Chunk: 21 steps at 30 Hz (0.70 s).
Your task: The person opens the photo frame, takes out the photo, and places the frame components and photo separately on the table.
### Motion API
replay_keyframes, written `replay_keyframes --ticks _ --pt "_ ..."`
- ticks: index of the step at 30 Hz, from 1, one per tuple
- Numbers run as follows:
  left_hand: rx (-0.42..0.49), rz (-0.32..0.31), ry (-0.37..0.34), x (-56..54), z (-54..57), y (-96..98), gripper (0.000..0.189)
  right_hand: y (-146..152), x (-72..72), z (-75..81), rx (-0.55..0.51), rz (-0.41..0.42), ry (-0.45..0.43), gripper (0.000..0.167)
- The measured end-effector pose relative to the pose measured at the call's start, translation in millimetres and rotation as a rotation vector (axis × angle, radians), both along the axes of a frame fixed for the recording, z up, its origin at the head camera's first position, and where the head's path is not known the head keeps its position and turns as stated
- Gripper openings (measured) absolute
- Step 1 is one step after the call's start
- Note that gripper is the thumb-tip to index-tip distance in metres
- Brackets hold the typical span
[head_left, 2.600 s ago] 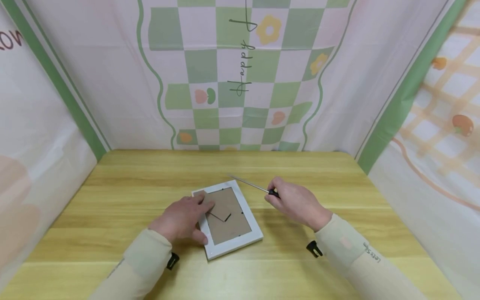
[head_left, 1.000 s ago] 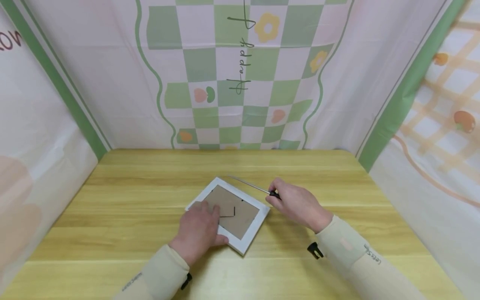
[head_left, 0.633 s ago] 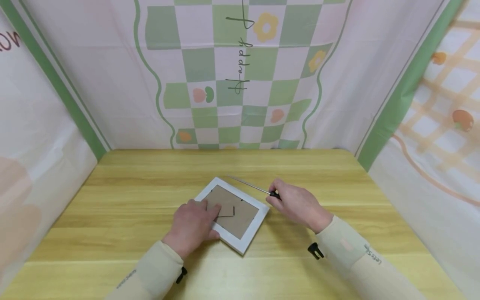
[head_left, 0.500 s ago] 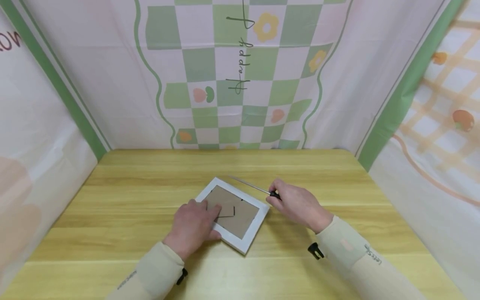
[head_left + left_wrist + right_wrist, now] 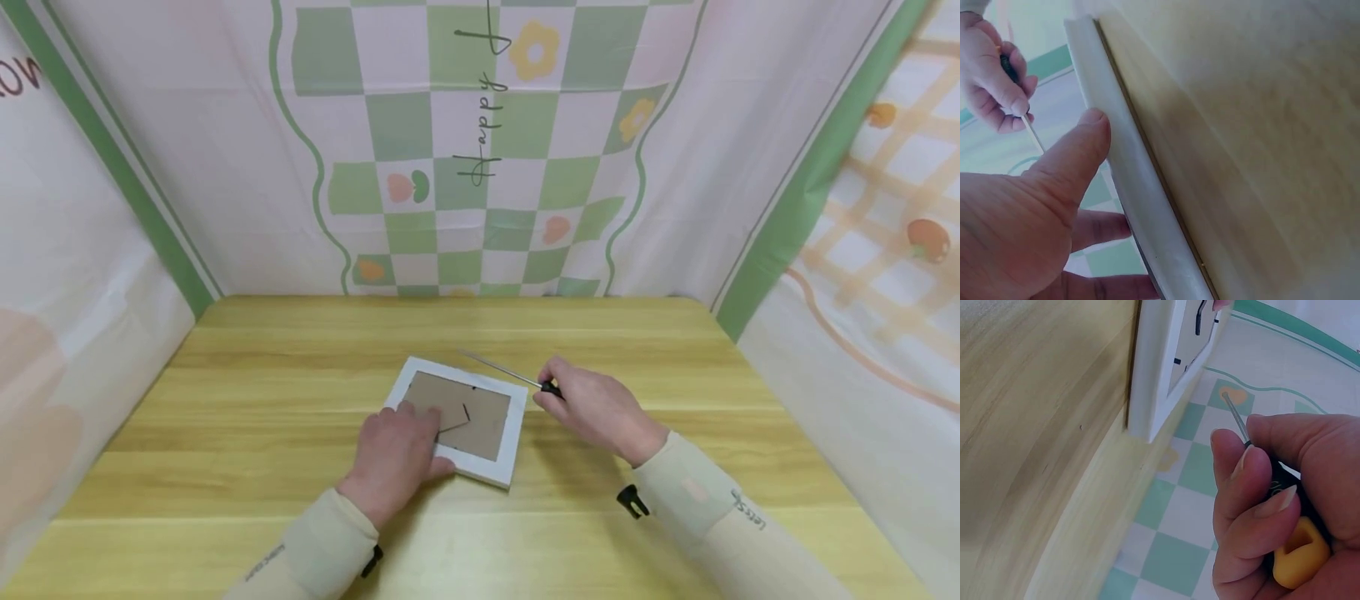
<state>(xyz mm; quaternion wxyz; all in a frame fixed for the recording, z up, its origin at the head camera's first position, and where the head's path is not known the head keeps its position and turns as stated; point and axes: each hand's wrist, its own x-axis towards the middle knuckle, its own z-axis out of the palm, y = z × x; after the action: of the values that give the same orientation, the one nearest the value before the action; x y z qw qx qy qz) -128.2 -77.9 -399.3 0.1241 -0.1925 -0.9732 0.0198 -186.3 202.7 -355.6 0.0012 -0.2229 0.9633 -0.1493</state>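
Note:
A white picture frame [image 5: 512, 442] lies back up on the table, turned slightly askew. Its brown backing board [image 5: 487, 421] shows a thin black bent line [image 5: 466, 412] and small black tabs [image 5: 474, 387] at the edge. My left hand [image 5: 393, 458] grips the frame's near left part, fingers over the back. In the left wrist view the thumb [image 5: 1079, 153] presses the frame's side. My right hand [image 5: 596, 408] holds a screwdriver [image 5: 551, 388] beside the frame, its metal shaft pointing left past the frame's far edge. The right wrist view shows the handle's yellow end [image 5: 1300, 556].
The wooden table [image 5: 247, 392] is bounded at the back by a checkered curtain [image 5: 480, 167], with more curtains at the left and right. Black buckles [image 5: 632, 502] hang at both sleeved wrists.
My left hand has turned the frame anticlockwise in steps, shifting its grip along the edge in between. My right hand and the screwdriver have stayed almost still.

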Motion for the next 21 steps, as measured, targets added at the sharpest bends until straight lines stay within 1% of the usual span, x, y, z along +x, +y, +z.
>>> replay_keyframes --ticks 4,9,15,21 --pt "-0.008 0.025 0.03 0.2 -1.6 2.1 0.066 0.4 0.5 -0.1 -0.007 -0.006 -0.009 0.023" --pt "-0.028 0.034 0.058 -0.4 -2.4 3.6 0.064 0.3 0.6 0.0 -0.011 -0.012 -0.019 0.023" --pt "-0.004 0.049 0.05 0.0 -3.2 5.2 0.062 0.0 0.9 -0.4 -0.017 -0.005 -0.024 0.023" --pt "-0.002 0.068 0.035 1.5 -2.6 6.9 0.06 0.7 4.0 -2.6 0.003 0.013 0.03 0.027"
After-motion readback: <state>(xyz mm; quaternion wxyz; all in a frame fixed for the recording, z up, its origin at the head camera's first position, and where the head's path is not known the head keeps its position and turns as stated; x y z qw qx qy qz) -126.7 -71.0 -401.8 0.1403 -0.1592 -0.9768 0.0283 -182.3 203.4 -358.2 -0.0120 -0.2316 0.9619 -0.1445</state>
